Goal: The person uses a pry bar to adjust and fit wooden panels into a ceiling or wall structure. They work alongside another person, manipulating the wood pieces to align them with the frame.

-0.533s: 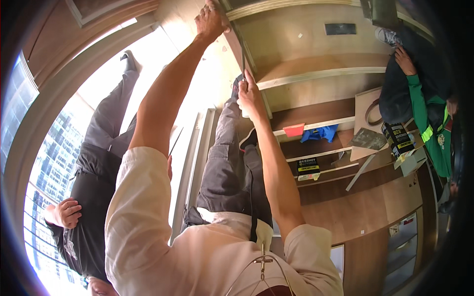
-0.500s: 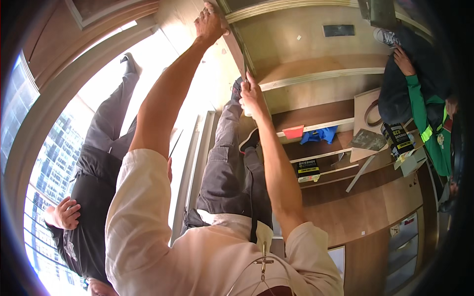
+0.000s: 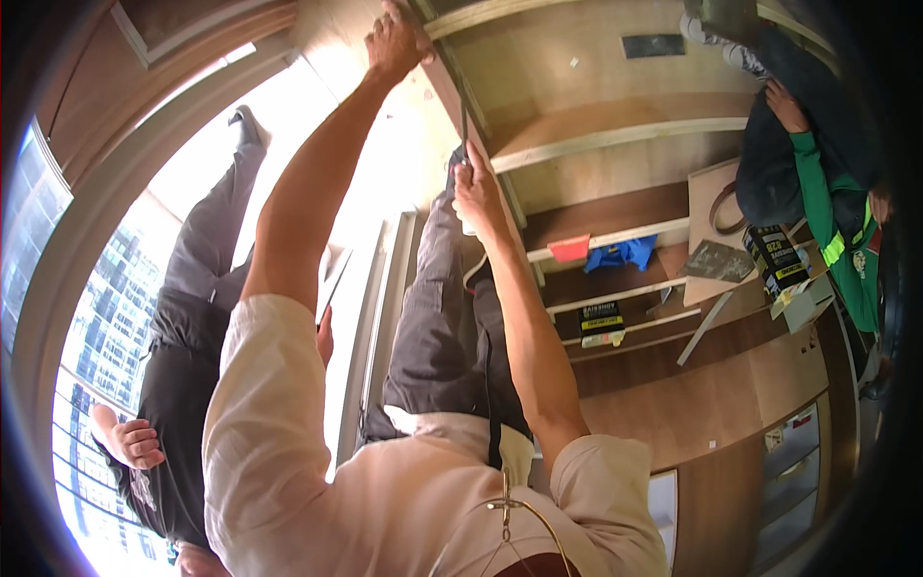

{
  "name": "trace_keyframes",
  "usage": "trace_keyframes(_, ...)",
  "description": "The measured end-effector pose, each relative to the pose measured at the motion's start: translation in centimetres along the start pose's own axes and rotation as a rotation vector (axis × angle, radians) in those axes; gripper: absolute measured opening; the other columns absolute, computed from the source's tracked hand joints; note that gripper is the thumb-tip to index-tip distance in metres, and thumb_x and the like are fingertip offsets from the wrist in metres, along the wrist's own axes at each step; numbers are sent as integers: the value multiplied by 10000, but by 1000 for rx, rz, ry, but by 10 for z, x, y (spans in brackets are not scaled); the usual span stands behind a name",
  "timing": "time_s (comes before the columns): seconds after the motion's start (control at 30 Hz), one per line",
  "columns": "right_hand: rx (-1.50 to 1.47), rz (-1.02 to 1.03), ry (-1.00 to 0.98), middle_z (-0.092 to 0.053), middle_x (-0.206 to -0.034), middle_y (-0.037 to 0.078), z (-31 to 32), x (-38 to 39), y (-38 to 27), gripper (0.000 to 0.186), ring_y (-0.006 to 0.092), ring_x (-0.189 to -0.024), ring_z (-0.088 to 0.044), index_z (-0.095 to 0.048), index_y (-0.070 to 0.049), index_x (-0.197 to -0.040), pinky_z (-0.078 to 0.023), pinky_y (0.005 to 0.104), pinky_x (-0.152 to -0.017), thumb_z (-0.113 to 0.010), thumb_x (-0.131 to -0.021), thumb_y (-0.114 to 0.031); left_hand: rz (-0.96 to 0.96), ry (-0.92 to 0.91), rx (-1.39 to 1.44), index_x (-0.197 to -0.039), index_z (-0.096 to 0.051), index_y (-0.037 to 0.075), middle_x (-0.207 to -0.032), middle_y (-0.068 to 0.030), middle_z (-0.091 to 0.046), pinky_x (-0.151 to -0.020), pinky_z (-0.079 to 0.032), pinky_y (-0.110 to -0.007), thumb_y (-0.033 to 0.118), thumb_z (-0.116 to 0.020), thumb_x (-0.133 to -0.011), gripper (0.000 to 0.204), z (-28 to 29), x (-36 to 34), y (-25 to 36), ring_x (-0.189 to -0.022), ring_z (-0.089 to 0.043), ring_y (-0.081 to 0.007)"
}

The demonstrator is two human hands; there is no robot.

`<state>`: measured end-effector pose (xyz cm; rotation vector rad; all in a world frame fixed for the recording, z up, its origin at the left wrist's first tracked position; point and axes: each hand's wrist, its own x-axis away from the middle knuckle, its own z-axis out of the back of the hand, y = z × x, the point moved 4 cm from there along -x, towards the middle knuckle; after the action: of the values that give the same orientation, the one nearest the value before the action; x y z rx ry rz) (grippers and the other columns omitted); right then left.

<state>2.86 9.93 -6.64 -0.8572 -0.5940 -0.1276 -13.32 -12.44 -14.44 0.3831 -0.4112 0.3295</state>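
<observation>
High in the view, my left hand [image 3: 392,46] rests against the face of an upright wooden panel [image 3: 415,108], near its edge, with the fingers partly stretched. Lower down and to the right, my right hand [image 3: 476,194] is closed around the handle of a long thin tool. Its narrow dark blade [image 3: 464,113] points up along the panel's edge, beside the shelf frame; I cannot make out whether it is a file or another tool. Most of the handle is hidden by my fingers.
Wooden shelves [image 3: 615,139] span the right, holding a red piece [image 3: 569,248], a blue cloth [image 3: 622,254] and a black-and-yellow box [image 3: 601,322]. A similar box [image 3: 777,258] stands near a person in green [image 3: 815,197]. Another person in dark clothes [image 3: 187,413] is by the bright window.
The view has shifted slightly, and the shelves sit a little further left. Both my hands stay in much the same places. The left-hand person's hand is lower, and more of the green-clad person's shoes shows.
</observation>
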Motion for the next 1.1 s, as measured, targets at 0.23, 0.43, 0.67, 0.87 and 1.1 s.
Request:
trace_keyframes(0.23, -117, -211, -185, -537, -658, 14, 7, -3, 3, 476, 83, -417, -445, -349, -214, -1450, -382, 269, -361, -464, -990, -255, 40, -130, -32, -1411, -13, -151, -1328, -299, -436, -1013, -388, -502, 356, -879, -609, 1285, -7, -6, -5, -1289, -392, -401)
trace_keyframes(0.43, -69, -7, -89, -567, -713, 43, 10, 1, -8, 486, 88, -430, -443, -343, -164, -1449, -387, 268, -373, -467, -983, -227, 18, -92, -68, -1401, -47, -164, -1259, -275, -492, -954, -437, -490, 334, -879, -610, 1252, -3, -3, -5, -1229, -443, -391)
trace_keyframes(0.67, -82, 112, 13, -625, -920, 112, 3, -15, -12, 495, 116, -462, -465, -339, -113, -1443, -424, 287, -419, -469, -974, -206, 11, -69, -59, -1397, -68, -158, -1265, -285, -485, -977, -429, -482, 315, -881, -609, 1227, 3, -4, 2, -1225, -451, -397)
trace_keyframes(0.87, -104, -137, -234, -478, -1310, 298, 20, 13, -22, 517, 407, -1187, -510, -312, -90, -1443, -427, 434, -991, -434, -964, -242, -4, -73, -55, -1388, -35, -164, -1298, -335, -447, -1013, -407, -500, 331, -876, -622, 1241, 2, -2, 1, -1253, -422, -424)
trace_keyframes(1.1, -214, -381, -314, -440, -1371, 259, 22, 24, -3, 495, 384, -1244, -465, -326, -76, -1433, -401, 412, -1036, -428, -968, -213, 50, -80, -60, -1384, -89, -146, -1271, -327, -465, -981, -439, -483, 336, -874, -624, 1194, -5, 0, 1, -1235, -436, -428)
